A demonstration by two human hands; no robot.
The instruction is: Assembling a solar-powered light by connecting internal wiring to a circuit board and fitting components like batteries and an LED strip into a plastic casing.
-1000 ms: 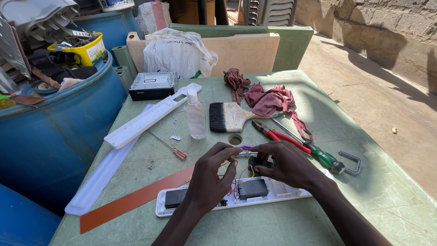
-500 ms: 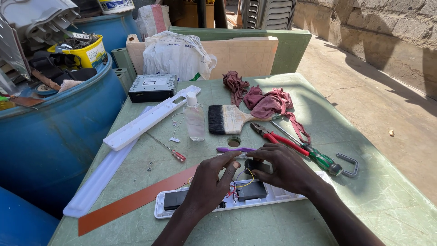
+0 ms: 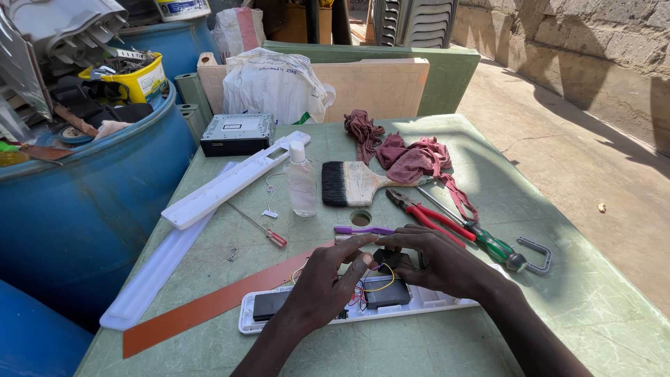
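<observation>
A long white plastic casing [image 3: 447, 301] lies open near the front of the green table [image 3: 593, 293], with black blocks and thin coloured wires [image 3: 380, 286] inside. My left hand [image 3: 324, 286] rests over its middle, fingers pinched at the wires. My right hand [image 3: 440, 262] meets it from the right, fingertips on a small black part [image 3: 387, 257] above the casing. A purple-handled tool [image 3: 363, 230] lies just beyond my fingers.
An orange strip [image 3: 209, 307], two white casing covers [image 3: 230, 180], a small red screwdriver [image 3: 265, 230], a clear bottle [image 3: 301, 183], a paintbrush [image 3: 356, 183], red pliers [image 3: 426, 211], a green-handled tool [image 3: 488, 241], a maroon rag [image 3: 412, 157] and a black box [image 3: 237, 134] lie on the table. Blue barrels [image 3: 77, 202] stand left.
Both hands stay together over the casing, shifting slightly. The view has tilted a little, so the table's things sit lower in frame.
</observation>
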